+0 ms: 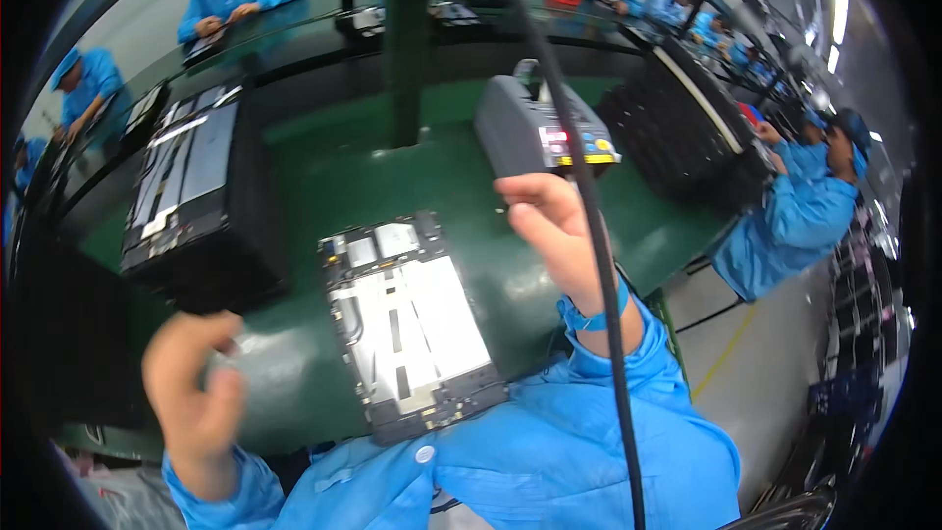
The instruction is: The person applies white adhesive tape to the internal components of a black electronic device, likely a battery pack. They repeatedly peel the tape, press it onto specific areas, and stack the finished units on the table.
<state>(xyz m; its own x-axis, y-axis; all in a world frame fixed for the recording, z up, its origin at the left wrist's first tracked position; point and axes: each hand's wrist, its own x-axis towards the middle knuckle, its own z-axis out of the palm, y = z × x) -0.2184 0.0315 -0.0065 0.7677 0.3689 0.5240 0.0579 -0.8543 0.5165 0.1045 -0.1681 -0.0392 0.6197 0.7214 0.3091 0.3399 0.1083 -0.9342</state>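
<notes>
Had the tablet (417, 329) flat on the bench (451, 182), inner side up, presumably for easy reach, and held the left hand (188, 397) blurred, thumb and fingers apart, near the stack (191, 172), the right hand (557, 229) half-curled, fingertips parted, near the dispenser (512, 128).

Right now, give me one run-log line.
left hand: blurred, near black stack; right hand: near grey machine; opened device: flat on green table, between hands
</notes>
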